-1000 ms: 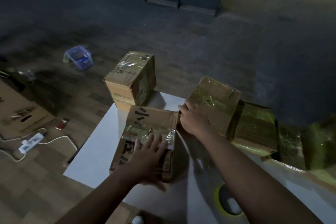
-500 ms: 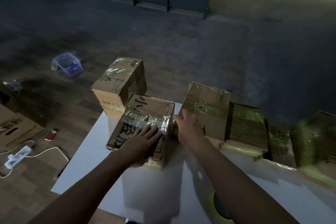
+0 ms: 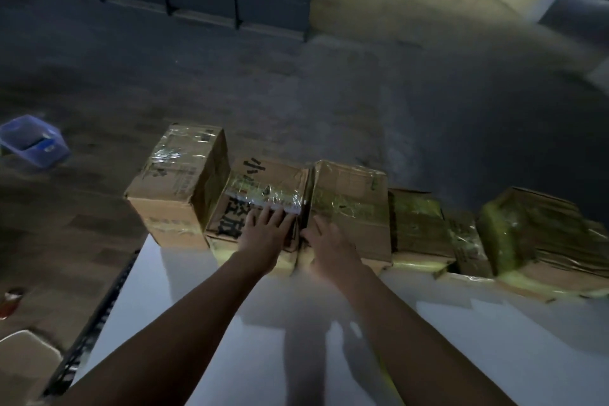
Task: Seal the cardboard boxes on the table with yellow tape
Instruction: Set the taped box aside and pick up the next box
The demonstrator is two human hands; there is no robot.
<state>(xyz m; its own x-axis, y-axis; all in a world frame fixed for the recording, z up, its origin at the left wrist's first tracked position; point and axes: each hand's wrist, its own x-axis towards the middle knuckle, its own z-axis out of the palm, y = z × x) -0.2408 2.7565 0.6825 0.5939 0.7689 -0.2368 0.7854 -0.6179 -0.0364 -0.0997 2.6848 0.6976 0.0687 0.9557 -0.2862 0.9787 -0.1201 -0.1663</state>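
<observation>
Cardboard boxes (image 3: 418, 224) in row along desk (image 3: 230, 323) far edge. Left hand (image 3: 265, 236) flat on lettered box (image 3: 263, 181), fingers (image 3: 275, 216) straight, gripping nothing. Right hand (image 3: 329, 249) on neighbouring box (image 3: 352, 194), fingers likewise straight.

One head-worn wide-angle view looks forward and down from behind the fingers (image 3: 275, 217), close above the surface (image 3: 204, 293). Dark floor (image 3: 296, 92) stretches beyond the fingers.

on your white flat counter (image 3: 178, 280), the brown cardboard box with bold black characters (image 3: 263, 175) has a glossy silvery tape band (image 3: 263, 198); the brown cardboard box beside it (image 3: 349, 181) has yellow-green tape (image 3: 346, 208). beyond, a translucent blue plastic bin (image 3: 31, 142).
</observation>
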